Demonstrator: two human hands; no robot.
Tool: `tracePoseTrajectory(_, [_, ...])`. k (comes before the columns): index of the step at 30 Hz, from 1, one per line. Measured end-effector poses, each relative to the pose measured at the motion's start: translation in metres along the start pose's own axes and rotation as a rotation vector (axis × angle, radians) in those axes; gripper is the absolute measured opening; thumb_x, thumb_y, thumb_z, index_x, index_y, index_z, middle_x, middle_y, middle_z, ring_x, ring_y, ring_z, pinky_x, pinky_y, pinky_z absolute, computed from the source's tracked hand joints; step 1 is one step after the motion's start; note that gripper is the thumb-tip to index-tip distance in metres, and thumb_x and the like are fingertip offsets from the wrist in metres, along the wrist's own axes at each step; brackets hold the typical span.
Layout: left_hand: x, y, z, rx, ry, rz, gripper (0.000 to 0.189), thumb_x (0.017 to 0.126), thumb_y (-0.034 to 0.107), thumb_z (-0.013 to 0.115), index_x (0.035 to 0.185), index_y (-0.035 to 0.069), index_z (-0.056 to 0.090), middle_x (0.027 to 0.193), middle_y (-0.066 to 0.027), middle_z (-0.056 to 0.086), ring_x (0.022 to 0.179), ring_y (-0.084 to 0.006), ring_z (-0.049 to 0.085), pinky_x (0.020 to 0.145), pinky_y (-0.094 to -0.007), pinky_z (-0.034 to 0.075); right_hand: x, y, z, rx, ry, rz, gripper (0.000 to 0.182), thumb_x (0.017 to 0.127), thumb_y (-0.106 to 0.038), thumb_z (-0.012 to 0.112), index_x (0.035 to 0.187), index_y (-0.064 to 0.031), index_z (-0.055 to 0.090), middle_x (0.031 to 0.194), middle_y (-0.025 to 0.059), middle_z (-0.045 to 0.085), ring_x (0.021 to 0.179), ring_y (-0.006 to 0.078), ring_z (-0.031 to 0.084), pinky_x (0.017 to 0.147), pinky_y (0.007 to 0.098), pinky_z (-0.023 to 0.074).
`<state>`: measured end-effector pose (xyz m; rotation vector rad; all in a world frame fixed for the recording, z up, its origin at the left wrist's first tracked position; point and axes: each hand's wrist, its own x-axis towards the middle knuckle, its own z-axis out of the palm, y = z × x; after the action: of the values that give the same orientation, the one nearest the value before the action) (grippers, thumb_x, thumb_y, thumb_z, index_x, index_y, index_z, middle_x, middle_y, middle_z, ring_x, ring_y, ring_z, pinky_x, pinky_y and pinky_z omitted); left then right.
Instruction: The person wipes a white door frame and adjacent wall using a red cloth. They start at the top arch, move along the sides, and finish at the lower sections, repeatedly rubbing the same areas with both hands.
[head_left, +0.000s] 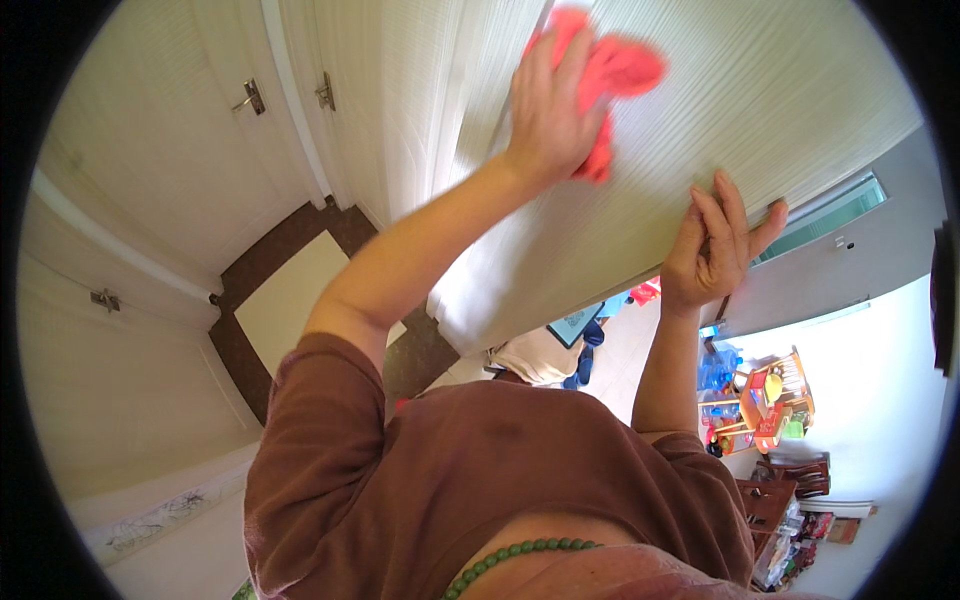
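Observation:
My left hand (551, 120) presses a bright red cloth (630, 66) against a white wood-grain door panel (750, 82). The cloth is bunched under the palm, with loose folds sticking out past the fingers, and it looks blurred. Lower on the right, my right hand (709, 247) rests its fingertips on the same panel near the edge. Its fingers are spread and hold nothing. Both arms reach out from brown short sleeves.
White doors with lever handles (251, 97) stand at the left, over a dark-bordered floor (225, 330). Beyond the panel's lower edge are a beige cloth-covered item (536, 356) and blue slippers (581, 367). At right are blue water bottles (720, 371) and a loaded wooden chair (757, 397).

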<state>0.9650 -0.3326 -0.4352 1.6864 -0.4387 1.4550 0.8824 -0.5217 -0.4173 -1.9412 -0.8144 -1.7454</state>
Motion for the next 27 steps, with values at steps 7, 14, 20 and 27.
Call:
tracePoseTrajectory(7, [-0.003,-0.005,-0.005,-0.107,-0.004,0.029,0.057,0.093,0.015,0.053,0.147,0.001,0.037,0.14,-0.0273,0.042,0.126,-0.0468,0.042,0.105,-0.0519,0.033,0.001,0.001,0.001,0.041,0.01,-0.027,0.014,0.08,0.003,0.067,0.083,-0.007,0.076,0.098,0.006,0.075,0.118,0.0204,0.056,0.12,0.0409,0.0166])
tracePoseTrajectory(14, [-0.227,-0.081,-0.006,0.013,-0.107,-0.296,0.057,0.09,0.028,0.056,0.14,0.003,0.042,0.137,-0.0202,0.047,0.122,-0.0411,0.044,0.105,-0.0501,0.031,0.003,0.008,-0.006,0.029,-0.058,-0.062,0.012,0.082,0.001,0.066,0.083,-0.007,0.075,0.092,0.0073,0.075,0.111,0.0185,0.06,0.12,0.0414,0.0152])
tracePoseTrajectory(20, [-0.242,-0.067,-0.01,-0.032,-0.142,-0.401,0.044,0.096,0.024,0.05,0.131,-0.001,0.043,0.141,-0.0244,0.038,0.134,-0.043,0.032,0.111,-0.0533,0.021,0.002,0.007,-0.004,0.04,-0.023,-0.064,0.012,0.081,0.002,0.066,0.083,-0.0051,0.075,0.094,0.0086,0.075,0.108,0.019,0.061,0.119,0.042,0.0169])
tracePoseTrajectory(27, [-0.056,0.03,0.01,0.055,-0.034,0.064,0.067,0.092,0.041,0.054,0.146,0.003,0.04,0.148,-0.0271,0.027,0.131,-0.0453,0.031,0.109,-0.0568,0.019,0.004,0.003,-0.002,0.035,-0.01,-0.069,0.015,0.079,0.004,0.066,0.087,-0.0046,0.075,0.094,0.0087,0.075,0.111,0.0188,0.062,0.118,0.0425,0.0213])
